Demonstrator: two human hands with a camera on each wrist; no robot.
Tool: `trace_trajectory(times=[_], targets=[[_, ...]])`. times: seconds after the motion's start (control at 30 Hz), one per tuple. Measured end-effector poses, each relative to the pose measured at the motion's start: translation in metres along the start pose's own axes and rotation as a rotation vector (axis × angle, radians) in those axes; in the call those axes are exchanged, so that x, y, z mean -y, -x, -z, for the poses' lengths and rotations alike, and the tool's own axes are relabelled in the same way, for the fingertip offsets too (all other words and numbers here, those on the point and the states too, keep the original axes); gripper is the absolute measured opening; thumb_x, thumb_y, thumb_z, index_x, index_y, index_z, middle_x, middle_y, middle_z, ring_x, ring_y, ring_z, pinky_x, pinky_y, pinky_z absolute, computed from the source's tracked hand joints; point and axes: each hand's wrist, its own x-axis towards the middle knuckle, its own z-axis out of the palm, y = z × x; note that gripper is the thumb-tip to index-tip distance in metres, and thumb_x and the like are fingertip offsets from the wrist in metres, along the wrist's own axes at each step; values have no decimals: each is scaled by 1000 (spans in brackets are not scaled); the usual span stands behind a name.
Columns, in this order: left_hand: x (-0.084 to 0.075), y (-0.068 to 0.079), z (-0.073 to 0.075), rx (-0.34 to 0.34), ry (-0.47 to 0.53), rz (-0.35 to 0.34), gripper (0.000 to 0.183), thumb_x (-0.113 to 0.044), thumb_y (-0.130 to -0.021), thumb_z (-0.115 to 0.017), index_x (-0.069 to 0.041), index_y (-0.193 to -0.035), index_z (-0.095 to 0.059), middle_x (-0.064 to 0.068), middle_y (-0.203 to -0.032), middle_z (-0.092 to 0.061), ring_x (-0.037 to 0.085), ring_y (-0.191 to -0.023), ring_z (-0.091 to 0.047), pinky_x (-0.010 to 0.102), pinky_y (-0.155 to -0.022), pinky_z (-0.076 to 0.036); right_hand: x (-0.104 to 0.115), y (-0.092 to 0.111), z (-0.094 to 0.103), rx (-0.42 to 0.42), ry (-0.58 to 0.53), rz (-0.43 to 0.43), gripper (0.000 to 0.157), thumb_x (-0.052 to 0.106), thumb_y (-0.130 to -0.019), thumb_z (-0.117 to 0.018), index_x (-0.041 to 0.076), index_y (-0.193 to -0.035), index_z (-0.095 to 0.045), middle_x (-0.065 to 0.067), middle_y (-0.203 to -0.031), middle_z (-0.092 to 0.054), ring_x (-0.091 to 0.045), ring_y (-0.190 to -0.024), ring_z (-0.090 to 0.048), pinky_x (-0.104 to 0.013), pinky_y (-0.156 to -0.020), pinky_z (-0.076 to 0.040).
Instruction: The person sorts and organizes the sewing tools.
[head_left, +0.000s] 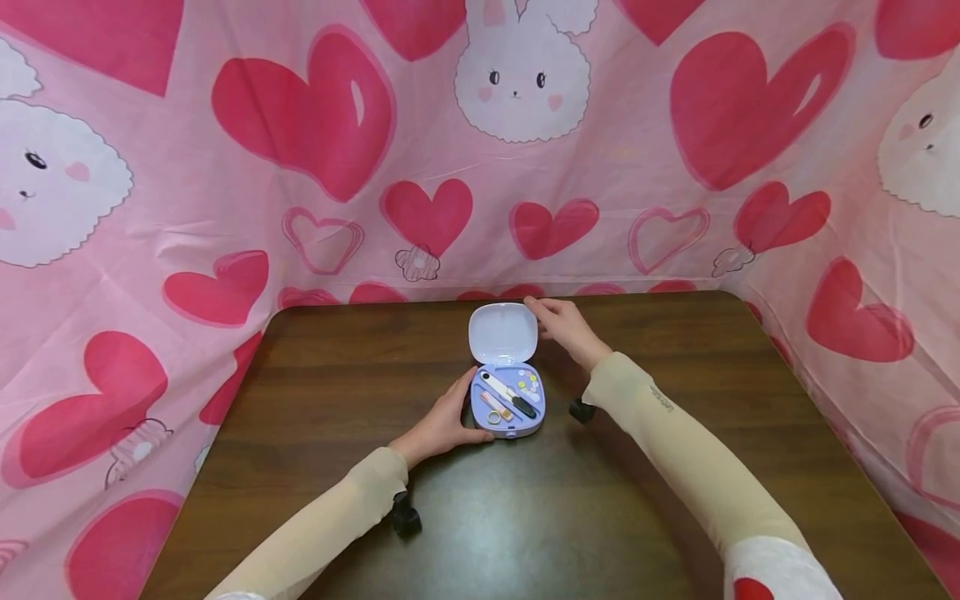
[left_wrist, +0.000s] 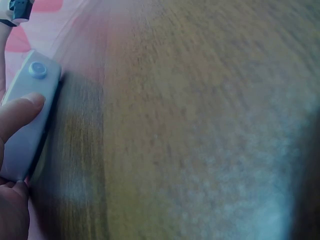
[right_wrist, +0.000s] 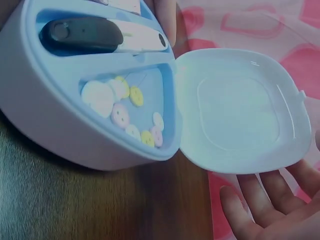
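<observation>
A lilac sewing box (head_left: 508,432) stands on the table, its white lid (head_left: 502,332) raised at the back. My left hand (head_left: 442,423) holds the base from the left side, the thumb (left_wrist: 25,112) pressing the front wall beside a round catch (left_wrist: 37,70). My right hand (head_left: 566,327) is at the lid's upper right edge, with relaxed fingers against it. Several white, yellow and pink buttons (right_wrist: 120,115) lie in one compartment. A white-and-black tool (right_wrist: 82,35) lies across the middle, beside a small pinkish strip (head_left: 497,405) and a ring-shaped piece (head_left: 493,417).
The dark wooden table (head_left: 337,358) extends around the box on every side. Pink cloth (head_left: 637,150) with hearts and rabbits hangs behind the table and along both sides. A black wrist device (head_left: 406,515) is under the left sleeve, another (head_left: 581,410) under the right.
</observation>
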Motion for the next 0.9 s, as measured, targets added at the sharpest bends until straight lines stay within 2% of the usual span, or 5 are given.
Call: trace_trajectory(times=[0.23,0.53,0.77,0.9], targets=[[1,-1,0,8,-4,19,118,-25,-82,-92,-8,-167,-12,13,-170,-23,30,-154,-28,50,-124,-26,1,-2,-6,21,-28,-13,57,47,-107,-55,0,-137,-64,-21,-129,-66,-34,-114,-64,-53,-104,-52],[1,-1,0,-1,9,13,118,-23,-80,-93,-5,-166,-14,16,-169,-25,31,-153,-30,50,-124,-27,-1,-1,-4,37,-42,-15,58,49,-106,-57,2,-139,-63,-20,-129,-67,-32,-111,-67,-55,-103,-52],[-3,-2,1,-5,32,15,118,-20,-79,-94,-1,-165,-15,18,-168,-26,32,-152,-33,47,-122,-31,1,8,1,84,-33,-10,56,46,-106,-58,3,-142,-61,-18,-137,-64,-34,-121,-63,-56,-106,-49],[-3,-1,1,-9,43,24,117,-19,-79,-94,-2,-164,-16,18,-167,-27,32,-152,-34,47,-122,-32,-1,13,3,114,-37,-3,53,45,-106,-59,5,-139,-63,-17,-136,-64,-34,-122,-63,-55,-109,-47]])
